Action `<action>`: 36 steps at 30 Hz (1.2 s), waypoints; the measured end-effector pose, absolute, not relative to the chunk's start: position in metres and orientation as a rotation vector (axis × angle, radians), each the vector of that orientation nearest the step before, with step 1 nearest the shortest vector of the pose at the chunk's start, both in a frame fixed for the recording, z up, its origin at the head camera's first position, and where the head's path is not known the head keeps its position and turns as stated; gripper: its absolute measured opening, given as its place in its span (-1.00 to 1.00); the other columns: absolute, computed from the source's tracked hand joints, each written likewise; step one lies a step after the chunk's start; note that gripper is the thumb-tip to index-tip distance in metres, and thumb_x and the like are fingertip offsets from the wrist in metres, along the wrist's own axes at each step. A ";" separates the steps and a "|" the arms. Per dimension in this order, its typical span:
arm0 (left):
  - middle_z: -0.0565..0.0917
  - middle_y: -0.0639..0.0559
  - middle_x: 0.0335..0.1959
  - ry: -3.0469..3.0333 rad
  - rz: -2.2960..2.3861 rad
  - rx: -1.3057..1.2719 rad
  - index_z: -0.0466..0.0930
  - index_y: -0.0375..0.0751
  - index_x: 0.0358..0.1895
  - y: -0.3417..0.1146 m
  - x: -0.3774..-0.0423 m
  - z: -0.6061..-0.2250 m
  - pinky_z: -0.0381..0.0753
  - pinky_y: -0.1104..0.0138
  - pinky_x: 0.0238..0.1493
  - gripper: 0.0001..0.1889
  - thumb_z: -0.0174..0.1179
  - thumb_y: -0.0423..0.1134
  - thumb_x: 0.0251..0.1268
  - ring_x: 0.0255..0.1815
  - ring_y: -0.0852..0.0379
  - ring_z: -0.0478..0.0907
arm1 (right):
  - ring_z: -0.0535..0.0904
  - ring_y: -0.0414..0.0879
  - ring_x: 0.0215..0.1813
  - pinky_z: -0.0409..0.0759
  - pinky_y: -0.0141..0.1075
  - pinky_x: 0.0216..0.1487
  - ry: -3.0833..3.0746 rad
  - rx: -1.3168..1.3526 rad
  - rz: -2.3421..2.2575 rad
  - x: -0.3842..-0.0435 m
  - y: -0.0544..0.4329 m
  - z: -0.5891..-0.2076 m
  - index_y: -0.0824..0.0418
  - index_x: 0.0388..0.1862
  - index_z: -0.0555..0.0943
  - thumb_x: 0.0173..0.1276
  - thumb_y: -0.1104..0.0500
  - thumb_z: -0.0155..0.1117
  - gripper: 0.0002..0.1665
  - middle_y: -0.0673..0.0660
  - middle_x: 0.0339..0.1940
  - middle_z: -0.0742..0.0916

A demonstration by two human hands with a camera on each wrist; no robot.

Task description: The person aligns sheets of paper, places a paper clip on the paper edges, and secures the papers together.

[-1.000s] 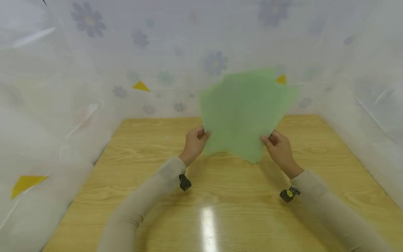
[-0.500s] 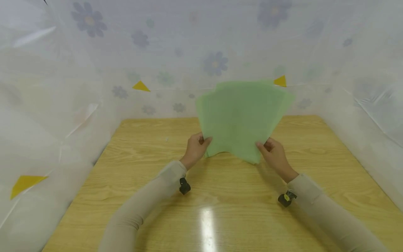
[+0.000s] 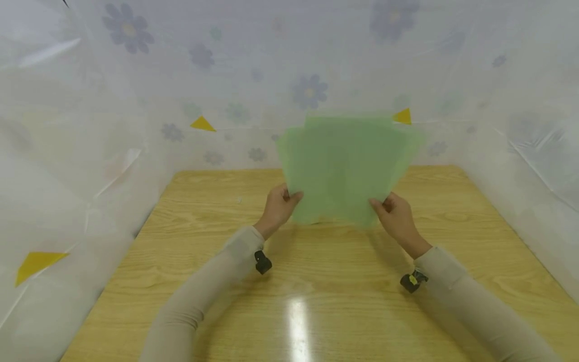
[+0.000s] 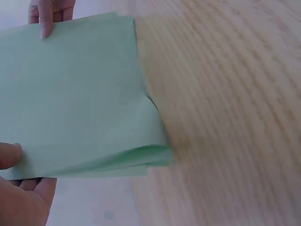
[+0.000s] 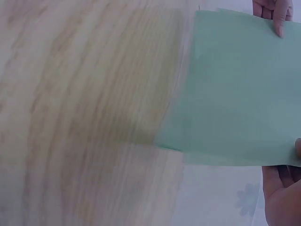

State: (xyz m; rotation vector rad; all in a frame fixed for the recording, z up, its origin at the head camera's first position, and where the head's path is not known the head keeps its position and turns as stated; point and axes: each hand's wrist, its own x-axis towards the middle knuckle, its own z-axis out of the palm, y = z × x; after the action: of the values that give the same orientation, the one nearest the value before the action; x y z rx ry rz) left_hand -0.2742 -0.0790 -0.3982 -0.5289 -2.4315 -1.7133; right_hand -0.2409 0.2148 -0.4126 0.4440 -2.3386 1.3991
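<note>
While your left hand (image 3: 277, 208) is pinching the left edge of the green paper (image 3: 339, 168) and your right hand (image 3: 398, 220) is pinching the right, the stack is spanning the gap between both grips, mostly extending above them, bottom corners hanging just below, over one table (image 3: 298, 271). Several sheets are overlapping, count unclear; three yellow patches (image 3: 202, 123) are showing on the curtain (image 3: 253, 40).
</note>
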 end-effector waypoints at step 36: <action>0.68 -0.16 -0.02 -2.475 -1.701 -0.515 0.56 -0.33 0.11 -0.075 -0.271 -0.388 0.62 0.21 0.03 -0.70 0.14 -0.31 0.38 -0.05 0.00 0.66 | 0.62 -0.39 -0.10 0.59 -0.53 -0.09 -2.205 0.496 1.618 -0.244 0.214 -0.393 0.47 0.17 0.49 0.48 0.24 0.08 -0.61 0.35 0.03 0.65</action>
State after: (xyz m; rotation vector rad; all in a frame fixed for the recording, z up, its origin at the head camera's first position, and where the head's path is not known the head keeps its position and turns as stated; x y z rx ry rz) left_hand -0.2713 -0.0755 -0.3876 -0.5149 -2.4747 -1.7011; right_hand -0.2437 0.2145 -0.3929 0.4965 -2.2051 1.6177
